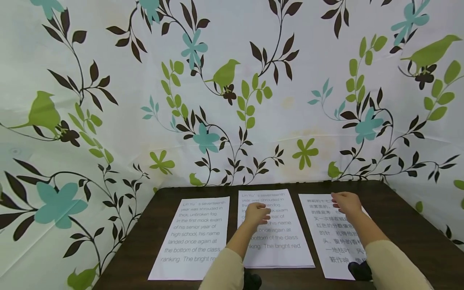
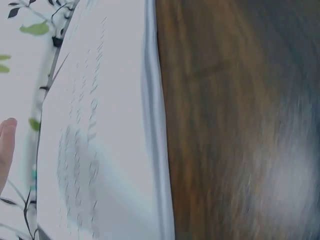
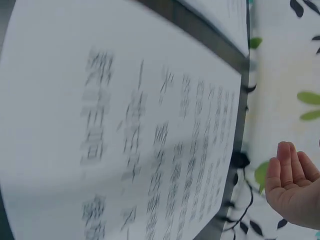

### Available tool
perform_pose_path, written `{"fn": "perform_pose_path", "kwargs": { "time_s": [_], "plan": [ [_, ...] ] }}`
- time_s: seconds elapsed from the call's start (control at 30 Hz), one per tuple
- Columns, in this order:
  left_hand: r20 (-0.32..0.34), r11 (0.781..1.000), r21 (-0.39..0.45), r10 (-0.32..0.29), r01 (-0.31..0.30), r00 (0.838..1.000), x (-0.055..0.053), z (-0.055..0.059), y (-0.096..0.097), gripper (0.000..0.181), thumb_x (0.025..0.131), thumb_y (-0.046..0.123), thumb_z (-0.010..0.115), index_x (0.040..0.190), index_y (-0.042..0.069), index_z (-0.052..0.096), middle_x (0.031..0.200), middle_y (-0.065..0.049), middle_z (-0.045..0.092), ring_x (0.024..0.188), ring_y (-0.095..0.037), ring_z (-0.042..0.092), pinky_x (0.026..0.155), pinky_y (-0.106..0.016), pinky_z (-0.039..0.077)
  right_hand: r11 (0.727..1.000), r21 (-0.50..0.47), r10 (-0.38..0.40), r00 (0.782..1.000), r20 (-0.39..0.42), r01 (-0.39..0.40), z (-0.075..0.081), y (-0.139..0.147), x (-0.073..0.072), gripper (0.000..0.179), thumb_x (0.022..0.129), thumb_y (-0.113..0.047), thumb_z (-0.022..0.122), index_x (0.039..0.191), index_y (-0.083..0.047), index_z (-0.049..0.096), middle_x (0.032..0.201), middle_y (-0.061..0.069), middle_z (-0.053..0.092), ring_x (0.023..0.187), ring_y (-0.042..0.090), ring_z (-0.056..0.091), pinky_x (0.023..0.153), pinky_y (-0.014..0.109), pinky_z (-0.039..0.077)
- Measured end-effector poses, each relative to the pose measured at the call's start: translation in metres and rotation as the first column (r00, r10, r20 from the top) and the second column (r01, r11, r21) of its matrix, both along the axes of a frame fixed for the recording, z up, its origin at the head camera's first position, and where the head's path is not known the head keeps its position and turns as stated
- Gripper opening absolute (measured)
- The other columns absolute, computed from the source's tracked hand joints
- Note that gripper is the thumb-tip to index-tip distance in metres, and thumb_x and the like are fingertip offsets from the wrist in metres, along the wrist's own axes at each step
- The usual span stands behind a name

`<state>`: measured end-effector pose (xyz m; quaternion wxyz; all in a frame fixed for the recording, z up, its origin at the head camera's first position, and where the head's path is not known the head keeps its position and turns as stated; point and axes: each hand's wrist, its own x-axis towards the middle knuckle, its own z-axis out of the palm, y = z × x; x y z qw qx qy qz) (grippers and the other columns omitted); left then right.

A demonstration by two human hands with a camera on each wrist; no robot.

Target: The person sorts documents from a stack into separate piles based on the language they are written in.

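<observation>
My left hand (image 1: 256,214) is over the middle stack of printed sheets (image 1: 277,255), fingers loosely bent and holding nothing. It covers part of the English text; only a finger (image 2: 6,150) shows in the left wrist view. Above the top of the right sheet (image 1: 315,225), printed with Chinese characters, is my right hand (image 1: 349,203), with nothing in it. The right wrist view shows its fingers (image 3: 285,165) slightly curved and close together, beside the same sheet (image 3: 50,125). Another English-printed sheet (image 1: 195,237) lies at the left.
The papers lie side by side on a dark brown wooden table (image 1: 127,262). Behind the table's far edge hangs a white cloth (image 1: 224,24) patterned with leaves, flowers and green birds. Dark rounded bits (image 1: 359,270) show by the sleeves (image 1: 393,264).
</observation>
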<state>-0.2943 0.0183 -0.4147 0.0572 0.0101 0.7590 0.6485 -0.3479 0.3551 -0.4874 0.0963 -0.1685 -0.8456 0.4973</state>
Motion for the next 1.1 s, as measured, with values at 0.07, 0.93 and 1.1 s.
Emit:
{"fn": "perform_pose_path", "kwargs": {
  "time_s": [0.07,0.93,1.1],
  "plan": [
    [-0.004,1.0,-0.001,0.018,-0.018,1.0,-0.002,0.003,-0.007,0.035,0.077,0.008,0.061,0.106,-0.01,0.052,0.086,-0.012,0.058,0.071,-0.024,0.061,0.06,-0.03,0.05,0.999,-0.05,0.016,1.0,0.005,-0.016,0.012,-0.015,0.002,0.071,0.081,-0.055,0.043,0.121,0.003,0.043,0.111,0.019,0.05,0.093,0.03,0.052,0.057,0.032,0.045],
    [0.018,0.982,-0.053,0.182,-0.181,0.983,-0.013,-0.014,-0.079,0.037,0.076,0.007,0.059,0.106,-0.013,0.05,0.087,-0.017,0.057,0.074,-0.028,0.059,0.061,-0.031,0.05,0.983,-0.145,0.124,0.99,0.064,-0.114,0.032,-0.119,0.037,0.045,0.087,-0.029,0.048,0.109,0.009,0.048,0.097,0.017,0.054,0.075,0.018,0.055,0.051,0.021,0.042],
    [0.009,0.973,-0.084,0.216,-0.214,0.976,-0.01,-0.024,-0.081,0.036,0.074,0.006,0.06,0.103,-0.014,0.051,0.086,-0.017,0.055,0.074,-0.027,0.058,0.061,-0.031,0.049,0.974,-0.184,0.149,0.985,0.086,-0.132,0.05,-0.136,0.059,0.041,0.085,-0.02,0.048,0.106,0.015,0.047,0.091,0.021,0.053,0.083,0.03,0.052,0.068,0.034,0.045]
  ]
}}
